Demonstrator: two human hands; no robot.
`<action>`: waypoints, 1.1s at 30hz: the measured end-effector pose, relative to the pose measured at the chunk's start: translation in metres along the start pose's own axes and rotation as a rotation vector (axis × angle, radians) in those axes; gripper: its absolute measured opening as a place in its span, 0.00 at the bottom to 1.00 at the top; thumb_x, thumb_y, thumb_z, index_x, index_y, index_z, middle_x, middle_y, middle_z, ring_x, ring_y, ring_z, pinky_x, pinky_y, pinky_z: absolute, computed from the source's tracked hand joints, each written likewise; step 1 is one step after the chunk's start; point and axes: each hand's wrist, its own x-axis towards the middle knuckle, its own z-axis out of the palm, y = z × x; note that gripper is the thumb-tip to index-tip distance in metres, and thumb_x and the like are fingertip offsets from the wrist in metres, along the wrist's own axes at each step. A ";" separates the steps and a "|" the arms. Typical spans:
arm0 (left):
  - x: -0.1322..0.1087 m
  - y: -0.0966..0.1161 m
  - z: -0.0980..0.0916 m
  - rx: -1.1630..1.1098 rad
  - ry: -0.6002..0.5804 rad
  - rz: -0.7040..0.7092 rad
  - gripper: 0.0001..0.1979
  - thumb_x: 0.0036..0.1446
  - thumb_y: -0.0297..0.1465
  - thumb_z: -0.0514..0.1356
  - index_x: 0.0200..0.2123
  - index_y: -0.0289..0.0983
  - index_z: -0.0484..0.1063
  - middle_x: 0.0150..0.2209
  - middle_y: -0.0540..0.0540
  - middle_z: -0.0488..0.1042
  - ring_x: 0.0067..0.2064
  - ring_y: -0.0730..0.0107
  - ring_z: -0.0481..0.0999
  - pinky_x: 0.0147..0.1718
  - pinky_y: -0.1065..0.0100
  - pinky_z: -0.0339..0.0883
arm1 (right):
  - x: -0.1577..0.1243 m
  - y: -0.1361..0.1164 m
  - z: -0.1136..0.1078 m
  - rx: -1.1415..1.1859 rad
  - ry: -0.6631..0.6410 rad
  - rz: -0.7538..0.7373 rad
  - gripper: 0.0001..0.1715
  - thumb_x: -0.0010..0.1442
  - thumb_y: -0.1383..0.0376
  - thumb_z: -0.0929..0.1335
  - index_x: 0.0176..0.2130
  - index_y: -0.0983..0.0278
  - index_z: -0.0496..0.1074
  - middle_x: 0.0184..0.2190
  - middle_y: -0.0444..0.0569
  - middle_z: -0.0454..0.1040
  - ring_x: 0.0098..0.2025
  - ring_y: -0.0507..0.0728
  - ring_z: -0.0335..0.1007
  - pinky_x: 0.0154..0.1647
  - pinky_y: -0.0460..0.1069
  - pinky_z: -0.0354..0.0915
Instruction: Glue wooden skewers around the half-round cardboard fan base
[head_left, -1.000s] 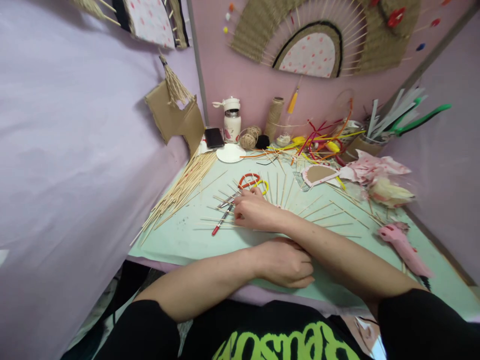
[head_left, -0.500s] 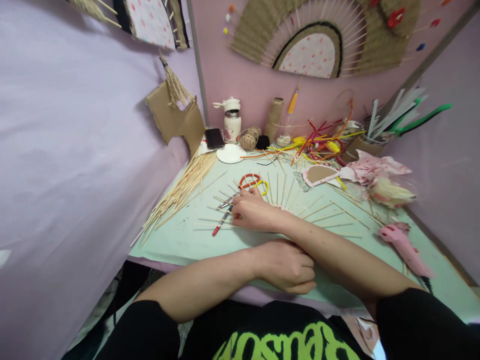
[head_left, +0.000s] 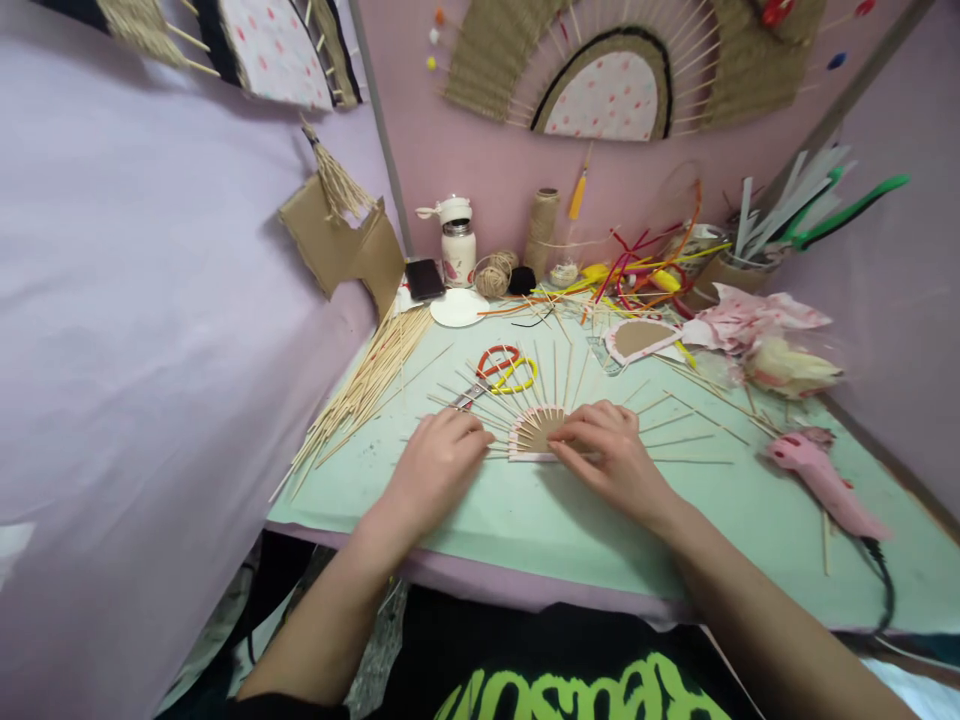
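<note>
A half-round cardboard piece (head_left: 541, 434) with a pink-and-white border lies on the table in front of me. Thin wooden sticks (head_left: 556, 372) fan out from it. At its left side, my left hand (head_left: 439, 462) has its fingers curled and closed around a stick end, partly hidden by the hand. My right hand (head_left: 616, 452) reaches over the right part of the cardboard, thumb and forefinger drawn together near its middle; what is between them is too small to make out. Scissors (head_left: 504, 376) with red and yellow handles lie just behind the left sticks.
Loose sticks (head_left: 367, 385) are heaped at the left. A pink glue gun (head_left: 825, 482) with a black cord lies at the right. Another bordered half-round piece (head_left: 643, 340) rests farther back. A bottle (head_left: 458, 250), twine balls (head_left: 495, 274) and coloured pipe cleaners (head_left: 637, 268) line the wall.
My arms have uncrossed: the right hand moved from the left sticks to the right part of the cardboard, and the left hand moved up to the left sticks. The cardboard is now uncovered.
</note>
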 end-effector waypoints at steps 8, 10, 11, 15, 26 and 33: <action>0.010 -0.023 0.009 0.068 -0.271 -0.042 0.07 0.65 0.31 0.57 0.38 0.40 0.76 0.37 0.47 0.76 0.43 0.62 0.69 0.37 0.62 0.54 | -0.017 0.001 0.015 -0.019 0.052 -0.073 0.08 0.64 0.63 0.66 0.36 0.59 0.75 0.34 0.47 0.76 0.43 0.58 0.64 0.49 0.58 0.50; 0.011 -0.021 0.009 0.081 -0.311 -0.045 0.08 0.65 0.31 0.56 0.37 0.39 0.76 0.36 0.46 0.76 0.43 0.62 0.69 0.37 0.62 0.53 | -0.019 0.002 0.015 -0.019 0.038 -0.057 0.09 0.64 0.63 0.66 0.36 0.59 0.75 0.34 0.48 0.76 0.43 0.58 0.64 0.49 0.58 0.50; 0.011 -0.020 0.009 0.087 -0.327 -0.048 0.08 0.65 0.31 0.56 0.37 0.39 0.76 0.36 0.46 0.76 0.43 0.62 0.69 0.37 0.62 0.53 | -0.019 0.002 0.015 -0.019 0.030 -0.047 0.09 0.64 0.63 0.65 0.35 0.59 0.75 0.34 0.48 0.76 0.42 0.58 0.64 0.49 0.58 0.50; 0.011 -0.019 0.009 0.099 -0.358 -0.055 0.09 0.65 0.30 0.55 0.37 0.39 0.76 0.35 0.46 0.75 0.43 0.62 0.69 0.37 0.62 0.51 | -0.019 0.000 0.015 -0.003 0.009 -0.033 0.10 0.64 0.62 0.65 0.34 0.60 0.76 0.33 0.48 0.76 0.42 0.58 0.65 0.49 0.58 0.51; 0.013 -0.021 0.011 0.123 -0.374 -0.034 0.09 0.65 0.29 0.56 0.36 0.39 0.77 0.34 0.46 0.75 0.41 0.62 0.69 0.37 0.61 0.51 | -0.019 -0.001 0.015 0.030 0.009 -0.036 0.10 0.65 0.63 0.65 0.34 0.60 0.75 0.33 0.47 0.75 0.42 0.57 0.64 0.49 0.57 0.51; 0.014 -0.021 0.009 0.121 -0.396 -0.053 0.10 0.65 0.29 0.55 0.37 0.39 0.77 0.35 0.46 0.75 0.43 0.61 0.69 0.37 0.61 0.52 | -0.019 0.000 0.016 0.018 0.016 -0.034 0.10 0.65 0.63 0.65 0.34 0.60 0.75 0.33 0.47 0.76 0.42 0.58 0.64 0.49 0.57 0.51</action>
